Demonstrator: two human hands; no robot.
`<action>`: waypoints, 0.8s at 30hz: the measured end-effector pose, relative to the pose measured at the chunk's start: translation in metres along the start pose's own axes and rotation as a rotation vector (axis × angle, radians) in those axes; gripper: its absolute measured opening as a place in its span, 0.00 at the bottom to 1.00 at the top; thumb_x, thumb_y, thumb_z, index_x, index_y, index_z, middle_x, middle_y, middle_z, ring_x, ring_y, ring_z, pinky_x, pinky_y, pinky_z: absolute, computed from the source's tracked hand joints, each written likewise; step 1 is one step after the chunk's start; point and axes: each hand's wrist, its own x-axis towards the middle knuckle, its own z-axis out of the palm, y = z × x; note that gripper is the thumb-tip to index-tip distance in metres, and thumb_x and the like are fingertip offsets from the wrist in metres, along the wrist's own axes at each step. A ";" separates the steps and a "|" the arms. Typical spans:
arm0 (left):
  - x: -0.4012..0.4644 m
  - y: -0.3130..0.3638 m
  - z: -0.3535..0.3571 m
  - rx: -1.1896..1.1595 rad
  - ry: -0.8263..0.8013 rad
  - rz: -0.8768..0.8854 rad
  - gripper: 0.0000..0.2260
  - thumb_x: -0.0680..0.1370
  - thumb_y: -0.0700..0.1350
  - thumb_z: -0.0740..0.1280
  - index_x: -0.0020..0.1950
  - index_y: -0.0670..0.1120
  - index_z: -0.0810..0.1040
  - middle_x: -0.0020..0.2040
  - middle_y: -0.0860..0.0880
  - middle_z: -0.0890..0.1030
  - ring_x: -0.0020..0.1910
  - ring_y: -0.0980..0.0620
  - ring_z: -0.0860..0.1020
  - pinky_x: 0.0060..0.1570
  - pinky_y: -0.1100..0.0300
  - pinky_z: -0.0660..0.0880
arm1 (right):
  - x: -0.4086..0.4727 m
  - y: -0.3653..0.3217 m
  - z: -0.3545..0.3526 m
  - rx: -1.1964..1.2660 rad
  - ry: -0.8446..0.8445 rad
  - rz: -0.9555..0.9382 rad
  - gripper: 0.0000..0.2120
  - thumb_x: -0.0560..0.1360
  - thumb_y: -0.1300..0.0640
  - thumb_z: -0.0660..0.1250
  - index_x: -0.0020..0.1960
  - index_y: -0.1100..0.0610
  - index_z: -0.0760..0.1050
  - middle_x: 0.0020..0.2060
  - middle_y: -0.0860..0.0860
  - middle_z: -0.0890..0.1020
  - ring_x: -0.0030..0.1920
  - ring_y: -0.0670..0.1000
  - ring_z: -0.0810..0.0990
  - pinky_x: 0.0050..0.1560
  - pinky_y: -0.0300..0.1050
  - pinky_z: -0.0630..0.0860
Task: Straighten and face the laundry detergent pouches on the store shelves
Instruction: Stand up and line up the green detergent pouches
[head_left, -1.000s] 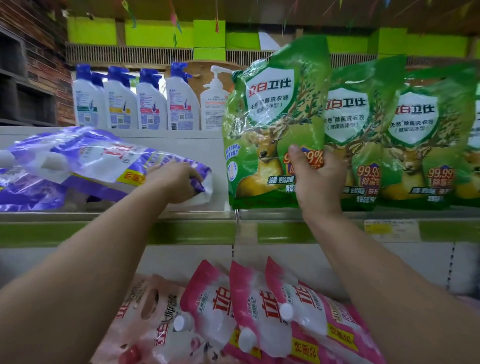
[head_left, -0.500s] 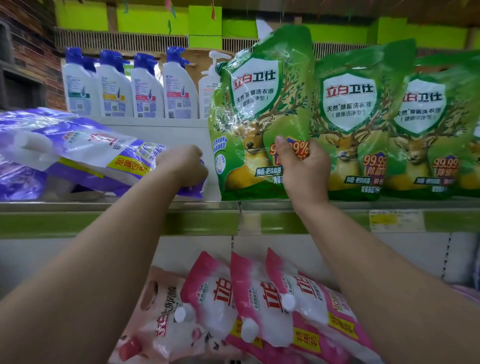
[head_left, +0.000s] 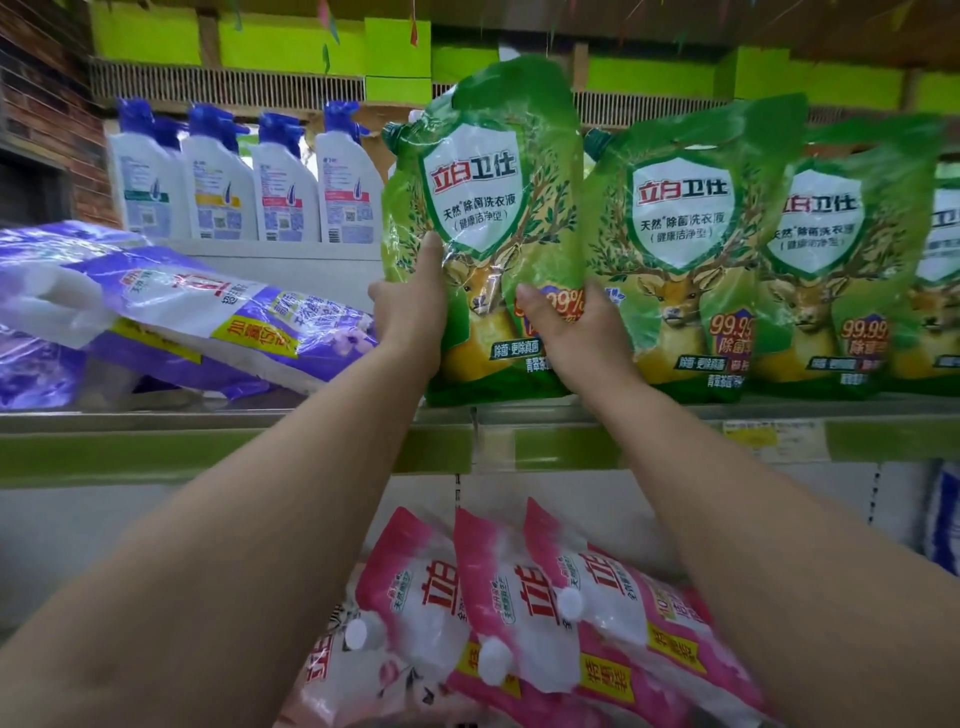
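A: Hands first. We had our left hand (head_left: 410, 306) on the purple pouch (head_left: 208, 317) a second ago; now it's off that and gripping the left edge of the green pouch (head_left: 483, 228), thumb across the front.

B: And the right hand (head_left: 566, 322)?

A: Same spot as before, holding the pouch low on its right side, thumb on the front, fingers behind. So we've got both hands on it now.

B: Meaning for the task?

A: We read it as a switch: purple left lying flat and slumped at the left end of the shelf (head_left: 208, 447), not faced. The green one stands upright on the shelf, label forward, at the left end of the green row (head_left: 779, 249), touching its neighbour. Probably being squared up.

B: Containers?

A: Bottles (head_left: 244, 182) stand behind purple, back labels towards us. All pouches look full and sealed. Pink pouches (head_left: 519, 603) on the lower shelf lean over, overlapping, white caps showing. They need facing too, we'd say.
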 end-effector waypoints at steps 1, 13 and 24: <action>0.000 -0.002 0.000 0.001 0.015 0.014 0.38 0.74 0.68 0.61 0.74 0.43 0.60 0.68 0.40 0.69 0.66 0.41 0.67 0.56 0.53 0.65 | 0.000 0.001 0.000 -0.018 -0.015 0.011 0.20 0.72 0.39 0.66 0.53 0.52 0.66 0.40 0.44 0.75 0.40 0.42 0.74 0.36 0.35 0.66; -0.003 -0.012 -0.003 0.188 -0.002 0.180 0.32 0.76 0.65 0.60 0.72 0.45 0.63 0.66 0.42 0.72 0.64 0.41 0.71 0.62 0.49 0.69 | -0.004 -0.006 0.002 -0.154 0.002 0.229 0.43 0.75 0.39 0.63 0.76 0.63 0.47 0.73 0.58 0.64 0.69 0.58 0.66 0.61 0.46 0.66; -0.001 -0.019 -0.001 0.282 -0.026 0.207 0.39 0.74 0.71 0.56 0.76 0.47 0.57 0.69 0.39 0.69 0.67 0.38 0.69 0.64 0.43 0.68 | -0.014 -0.007 0.000 -0.227 -0.089 0.206 0.53 0.65 0.33 0.70 0.75 0.61 0.49 0.65 0.53 0.72 0.62 0.55 0.73 0.48 0.41 0.65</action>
